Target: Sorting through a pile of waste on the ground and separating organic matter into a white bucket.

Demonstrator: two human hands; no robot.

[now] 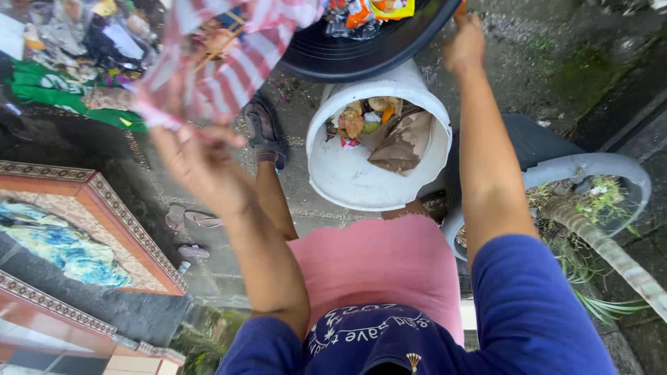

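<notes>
My left hand [198,156] is raised and grips a red-and-white striped plastic bag [229,59] that hangs blurred above the ground. My right hand [464,45] holds the rim of a black bin [361,55], tilted over a white bucket [347,177]. The bucket holds fruit scraps and crumpled brown paper [403,142]. Colourful wrappers lie inside the black bin. I wear a blue shirt and pink shorts; my sandalled foot [264,128] stands left of the bucket.
A heap of mixed rubbish [83,48] lies at upper left. A tiled ledge [104,222] runs along the left. A grey planter [590,173] with a palm trunk sits right. Pink sandals [191,232] lie on the pavement.
</notes>
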